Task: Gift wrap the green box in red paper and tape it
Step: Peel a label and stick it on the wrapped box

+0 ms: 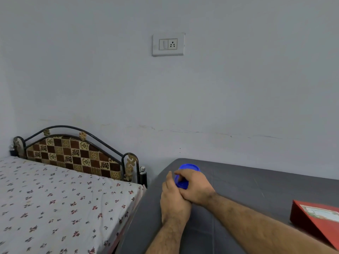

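A blue round tape dispenser (184,182) stands near the far left corner of the dark grey table (247,182). My right hand (197,186) curls over it from the right, fingers wrapped round its body. My left hand (174,197) comes in from below and meets it on the left side, thumb up, partly tucked under my right hand. At the right edge lies a box wrapped in red paper (315,223), with a pale printed label on top. No green surface of the box shows.
A bed with a flowered white sheet (60,204) and a checked headboard (73,154) stands to the left of the table, close to its edge. A dark bottle (143,176) stands between them. A switch and socket plate (168,44) is on the wall.
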### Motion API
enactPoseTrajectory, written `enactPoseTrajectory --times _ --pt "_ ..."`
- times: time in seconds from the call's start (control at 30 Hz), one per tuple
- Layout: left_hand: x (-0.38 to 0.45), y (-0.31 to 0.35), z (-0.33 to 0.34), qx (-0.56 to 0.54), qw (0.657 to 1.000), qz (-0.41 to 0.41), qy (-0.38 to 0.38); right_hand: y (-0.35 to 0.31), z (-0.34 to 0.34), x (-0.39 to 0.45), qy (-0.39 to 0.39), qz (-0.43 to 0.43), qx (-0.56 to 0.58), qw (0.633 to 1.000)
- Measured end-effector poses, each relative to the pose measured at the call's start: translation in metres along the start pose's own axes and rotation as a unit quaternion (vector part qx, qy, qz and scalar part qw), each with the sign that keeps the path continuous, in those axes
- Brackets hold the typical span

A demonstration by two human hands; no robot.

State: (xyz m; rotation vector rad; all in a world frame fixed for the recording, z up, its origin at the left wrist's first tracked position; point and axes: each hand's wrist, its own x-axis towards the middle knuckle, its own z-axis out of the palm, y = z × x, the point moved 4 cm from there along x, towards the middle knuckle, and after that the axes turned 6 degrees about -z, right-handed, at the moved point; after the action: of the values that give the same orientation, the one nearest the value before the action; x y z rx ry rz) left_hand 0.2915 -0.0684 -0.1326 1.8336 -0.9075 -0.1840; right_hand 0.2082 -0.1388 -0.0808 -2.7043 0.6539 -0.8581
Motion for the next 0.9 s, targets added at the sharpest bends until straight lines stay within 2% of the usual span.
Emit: enactPoseTrajectory --times 0.1,0.17,0.23,0.3,0.33,0.4,0.57,0.77,0.83,0.9 --pt "0.002 0.000 0.000 -0.013 1.000 -0.002 -0.016 0.009 -0.004 -0.004 0.103 0.032 0.131 0.986" --pt "0.005 0.000 0.002 -0.030 0.999 -0.007 -0.022 0.020 -0.009 0.003 0.170 0.095 0.106 0.975" --pt "0.006 0.001 0.004 -0.031 0.999 -0.009 -0.019 0.037 -0.012 0.014 0.149 0.194 0.048 0.969" --pt "0.005 -0.001 0.006 -0.029 0.999 -0.010 -0.013 0.055 -0.005 0.021 0.077 0.291 0.099 0.949" --pt "0.004 -0.002 0.006 -0.031 0.999 -0.011 -0.009 0.058 0.000 0.025 0.043 0.300 0.124 0.945" --pt "0.004 -0.003 0.003 -0.039 0.999 -0.015 -0.002 0.058 0.008 0.029 0.001 0.276 0.130 0.952" --pt "0.005 -0.003 0.002 -0.078 0.995 -0.044 -0.034 0.064 0.016 0.035 -0.006 0.263 0.180 0.948" --pt "0.007 0.001 0.005 -0.061 0.997 -0.013 -0.049 0.071 0.010 0.051 -0.102 0.242 0.062 0.963" --pt "0.009 0.001 0.006 -0.037 0.998 0.009 -0.042 0.070 0.011 0.058 -0.148 0.195 -0.012 0.970" --pt "0.011 0.000 0.008 0.036 0.998 0.043 -0.042 0.067 0.015 0.062 -0.203 0.145 -0.067 0.966"
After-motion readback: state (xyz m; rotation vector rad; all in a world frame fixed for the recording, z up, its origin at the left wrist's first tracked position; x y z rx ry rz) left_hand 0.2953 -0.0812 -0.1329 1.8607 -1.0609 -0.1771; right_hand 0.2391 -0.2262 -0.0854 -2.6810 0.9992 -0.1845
